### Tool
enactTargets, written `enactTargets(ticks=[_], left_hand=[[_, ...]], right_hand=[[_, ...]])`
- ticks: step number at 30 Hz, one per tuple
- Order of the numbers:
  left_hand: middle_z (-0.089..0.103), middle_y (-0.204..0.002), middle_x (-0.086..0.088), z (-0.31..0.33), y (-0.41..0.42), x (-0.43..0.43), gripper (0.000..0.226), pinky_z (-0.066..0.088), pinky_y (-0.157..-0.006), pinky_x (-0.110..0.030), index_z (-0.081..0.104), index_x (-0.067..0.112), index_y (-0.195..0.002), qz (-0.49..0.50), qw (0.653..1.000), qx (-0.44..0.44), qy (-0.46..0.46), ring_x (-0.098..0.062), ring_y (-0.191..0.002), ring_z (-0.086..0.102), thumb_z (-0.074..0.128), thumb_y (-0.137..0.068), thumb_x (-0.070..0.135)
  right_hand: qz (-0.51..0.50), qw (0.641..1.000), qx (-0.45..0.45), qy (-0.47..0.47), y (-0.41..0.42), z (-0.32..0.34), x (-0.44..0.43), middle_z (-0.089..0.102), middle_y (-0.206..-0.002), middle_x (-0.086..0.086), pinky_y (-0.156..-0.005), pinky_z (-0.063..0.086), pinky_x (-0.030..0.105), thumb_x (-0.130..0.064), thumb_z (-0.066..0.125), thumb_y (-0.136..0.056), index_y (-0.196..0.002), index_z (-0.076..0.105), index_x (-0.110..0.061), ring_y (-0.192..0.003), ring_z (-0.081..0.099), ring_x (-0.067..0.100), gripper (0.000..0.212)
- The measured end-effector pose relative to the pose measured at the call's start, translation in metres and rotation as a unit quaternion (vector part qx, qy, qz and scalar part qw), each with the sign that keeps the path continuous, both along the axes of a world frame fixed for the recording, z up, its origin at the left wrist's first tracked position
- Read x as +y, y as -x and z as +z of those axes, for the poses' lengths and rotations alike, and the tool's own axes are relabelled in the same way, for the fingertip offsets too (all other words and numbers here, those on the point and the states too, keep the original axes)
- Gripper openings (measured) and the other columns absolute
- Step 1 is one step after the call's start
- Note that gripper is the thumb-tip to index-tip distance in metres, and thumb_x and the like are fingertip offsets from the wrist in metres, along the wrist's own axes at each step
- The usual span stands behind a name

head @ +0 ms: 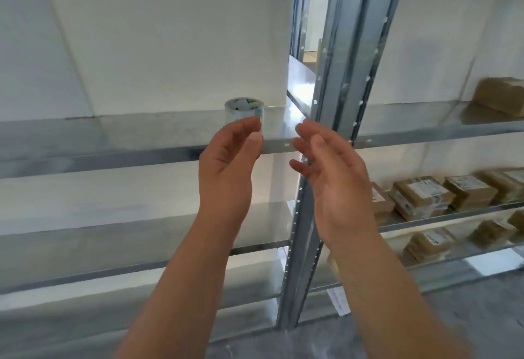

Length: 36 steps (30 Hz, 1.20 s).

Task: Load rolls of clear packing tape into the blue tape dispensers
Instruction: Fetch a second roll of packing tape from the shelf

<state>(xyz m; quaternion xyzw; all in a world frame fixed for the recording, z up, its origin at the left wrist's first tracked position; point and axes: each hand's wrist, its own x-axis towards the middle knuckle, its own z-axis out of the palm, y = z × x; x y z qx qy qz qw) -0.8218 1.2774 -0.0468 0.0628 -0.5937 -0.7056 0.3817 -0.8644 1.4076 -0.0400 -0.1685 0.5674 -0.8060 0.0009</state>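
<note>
A roll of clear packing tape (244,110) stands flat on the upper metal shelf (113,134), near the shelf's right end. My left hand (229,160) is raised just in front of it. Its curled fingertips cover the roll's lower front, and the thumb sits apart below them, so I see no firm grip. My right hand (329,166) hovers a little to the right, palm turned inward, fingers spread and holding nothing. No blue tape dispenser is in view.
A grey steel upright (334,103) stands directly behind my right hand. Bare metal shelves (85,242) run to the left below. On the right shelves lie several brown wrapped parcels (425,197). A white wall backs the shelving.
</note>
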Motion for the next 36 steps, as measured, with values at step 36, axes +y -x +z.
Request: enactTargets(ticks=[36], left_hand=[[0.048,-0.058,0.005,0.05,0.182,-0.075,0.046,0.033,-0.055,-0.027,0.047,0.019,-0.058,0.153,0.833,-0.34,0.408,-0.017,-0.06,0.05,0.058,-0.1,0.031]], right_hand=[[0.121,0.985,-0.102,0.072,0.118,0.009,-0.032,0.079,-0.113,0.002,-0.106,0.055,0.045,-0.014,0.06,-0.101,-0.099,0.079,-0.024,-0.112,0.073,0.02,0.021]])
